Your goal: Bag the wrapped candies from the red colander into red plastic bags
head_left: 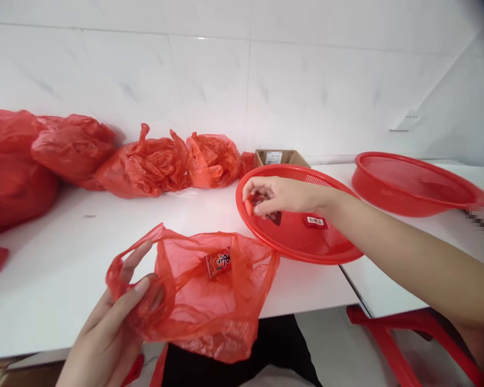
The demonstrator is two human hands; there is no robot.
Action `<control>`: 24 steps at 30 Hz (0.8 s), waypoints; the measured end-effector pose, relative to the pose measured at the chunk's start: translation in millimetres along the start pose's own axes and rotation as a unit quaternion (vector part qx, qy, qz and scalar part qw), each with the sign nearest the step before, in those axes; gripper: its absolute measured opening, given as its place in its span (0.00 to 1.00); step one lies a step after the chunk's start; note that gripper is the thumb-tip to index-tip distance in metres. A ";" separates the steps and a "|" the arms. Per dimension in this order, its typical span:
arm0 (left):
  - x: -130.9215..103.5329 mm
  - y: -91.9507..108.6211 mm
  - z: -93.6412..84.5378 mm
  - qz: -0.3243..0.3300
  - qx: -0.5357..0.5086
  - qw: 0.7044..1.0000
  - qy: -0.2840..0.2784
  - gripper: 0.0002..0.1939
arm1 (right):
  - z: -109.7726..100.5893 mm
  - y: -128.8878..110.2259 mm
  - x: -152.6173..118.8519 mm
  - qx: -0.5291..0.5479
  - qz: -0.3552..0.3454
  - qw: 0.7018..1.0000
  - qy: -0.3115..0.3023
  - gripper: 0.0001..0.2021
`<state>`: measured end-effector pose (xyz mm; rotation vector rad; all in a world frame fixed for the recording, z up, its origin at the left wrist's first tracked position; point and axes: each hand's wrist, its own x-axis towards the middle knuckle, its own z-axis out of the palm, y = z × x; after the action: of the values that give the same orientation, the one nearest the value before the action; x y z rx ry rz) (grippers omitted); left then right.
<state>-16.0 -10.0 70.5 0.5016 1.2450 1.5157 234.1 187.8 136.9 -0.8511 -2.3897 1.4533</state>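
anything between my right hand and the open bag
Yes, the near-left rim of the red basket stands between the right hand and the red bag in the left hand. No separate object is visible between them.

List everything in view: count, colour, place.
Filled bags: at least four, red, along wall
Open bag: one, red, front
Bag packet: one, red, inside
Near basket: one, red, centre
Basket packets: at least two, red and dark, inside
Far basket: one, red, right
Box: one, brown, by wall
Tables: two, white, middle
Seat: one, red, below right
Wall: one, white, behind
Wall fitting: one, white, right
Lap: one, black, below
Left hand: one, on open bag
Right hand: one, pinching red packet
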 end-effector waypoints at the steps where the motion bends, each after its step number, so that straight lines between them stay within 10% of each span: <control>1: -0.4 1.2 2.6 -0.003 -0.009 1.000 -0.005 0.35 | 15.6 -14.0 0.2 0.012 -0.006 1.000 -0.028 0.11; 8: -1.4 0.7 4.4 0.024 -0.012 0.999 -0.019 0.34 | 88.9 -32.7 19.1 -0.001 0.030 0.996 -0.081 0.19; 14: -3.4 -3.2 -10.1 0.034 0.005 0.999 -0.008 0.34 | 91.9 -26.0 27.5 0.210 0.059 0.973 -0.069 0.06; 24: -5.4 -2.8 -13.6 0.035 0.000 0.999 -0.005 0.32 | 94.8 -27.0 24.7 0.209 0.089 0.974 -0.006 0.17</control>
<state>-24.0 -21.1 64.5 0.5572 1.2306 1.5705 160.4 122.6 111.3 -0.9610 -1.9408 1.9385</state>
